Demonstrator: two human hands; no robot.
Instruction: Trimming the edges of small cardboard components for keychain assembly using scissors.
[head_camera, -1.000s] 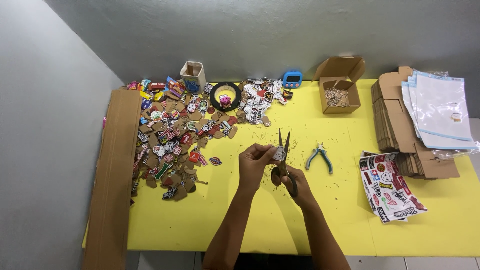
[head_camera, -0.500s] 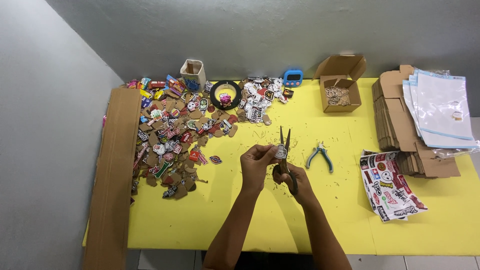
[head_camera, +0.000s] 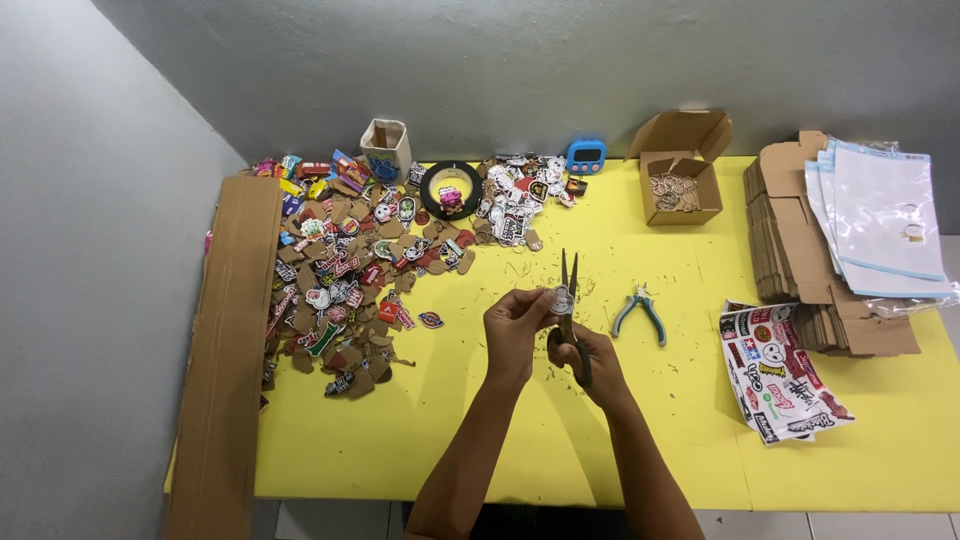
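Small tag (head_camera: 562, 300): a flat, light cut-out piece held above the middle of the yellow counter (head_camera: 480, 440); it looks thin and stiff enough to keep its shape, easily bent or dropped, so best pinched by its edge.
Long-nose pliers (head_camera: 570, 310): rigid metal with dark handles, tips pointing toward the far edge; the handles are the place to grip.
Left hand (head_camera: 515, 325): fingers closed in a pinch on the small tag, touching the pliers' jaws.
Right hand (head_camera: 590, 360): curled shut around the pliers' handles.
Nearby: teal-handled pliers (head_camera: 640, 312) lie just to the right; a heap of tags (head_camera: 350, 270) covers the far left corner; an open box of rings (head_camera: 680, 180) sits at the far edge.
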